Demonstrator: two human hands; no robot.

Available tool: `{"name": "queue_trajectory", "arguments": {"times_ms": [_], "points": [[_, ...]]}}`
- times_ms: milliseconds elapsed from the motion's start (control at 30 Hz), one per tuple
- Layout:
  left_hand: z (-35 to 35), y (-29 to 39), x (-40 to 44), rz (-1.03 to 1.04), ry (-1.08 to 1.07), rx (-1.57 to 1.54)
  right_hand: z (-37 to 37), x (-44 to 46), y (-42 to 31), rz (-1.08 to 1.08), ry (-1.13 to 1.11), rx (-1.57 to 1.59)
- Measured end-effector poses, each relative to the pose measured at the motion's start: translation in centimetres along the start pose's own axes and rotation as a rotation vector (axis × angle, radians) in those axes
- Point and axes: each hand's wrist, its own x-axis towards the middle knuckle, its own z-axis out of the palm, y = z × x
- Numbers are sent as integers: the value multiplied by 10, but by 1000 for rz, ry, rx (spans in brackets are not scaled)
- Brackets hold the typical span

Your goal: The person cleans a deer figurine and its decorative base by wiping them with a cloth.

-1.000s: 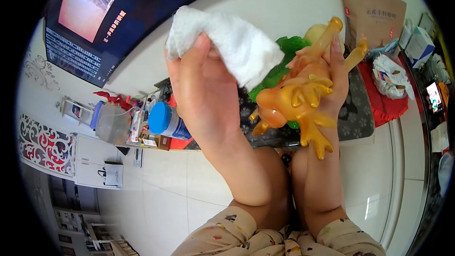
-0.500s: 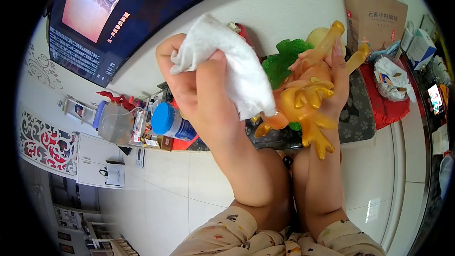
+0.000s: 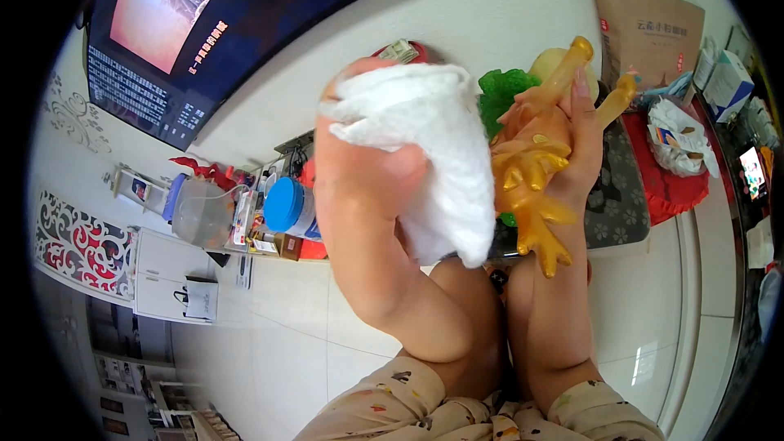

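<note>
My left hand (image 3: 367, 171), slightly blurred, is closed on a white cloth (image 3: 449, 155) that hangs down its right side. The cloth is beside the head end of a glossy orange and gold figurine (image 3: 531, 151) and hides part of it; whether they touch I cannot tell. My right hand (image 3: 584, 143) grips the figurine from the right, with fingers along its body. Gold branching parts of the figurine point down and two limb-like parts point up. A green leafy ornament (image 3: 502, 98) shows behind the figurine.
A dark patterned tabletop (image 3: 616, 216) lies beyond my knees. To the left are a blue-lidded tub (image 3: 283, 204), a clear container (image 3: 200, 212) and a large screen (image 3: 269, 24). A paper bag (image 3: 649, 37) and a white plastic bag (image 3: 678, 139) stand right.
My left hand has turned and moved down and right with the cloth, which now covers the figurine's left end. The right hand and figurine have stayed nearly still.
</note>
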Motion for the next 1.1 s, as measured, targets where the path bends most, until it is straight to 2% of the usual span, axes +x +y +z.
{"name": "queue_trajectory", "arguments": {"times_ms": [133,233,267,333,467,567,600,700,833,1100], "points": [[-14,9,0,-26,-301,48,5,-2,-1,-9,50,25],[-18,14,-5,64,-305,159,5,0,5,-16,34,47],[-21,17,-4,115,-312,214,8,-1,5,-36,46,28],[-28,17,9,375,-478,274,10,0,4,-90,70,-38],[-13,32,36,812,-778,610,5,2,3,-137,-5,-88],[6,40,63,981,-955,848,3,0,0,-116,-17,-53],[13,45,73,998,-1068,875,3,-2,-3,-110,-28,-25],[20,53,74,1041,-1213,876,8,-3,-3,-126,-10,-12],[14,53,56,1114,-1161,982,8,-3,-4,-148,-10,-11],[15,58,19,1153,-1008,1420,3,-1,-4,-132,22,-79]]}}
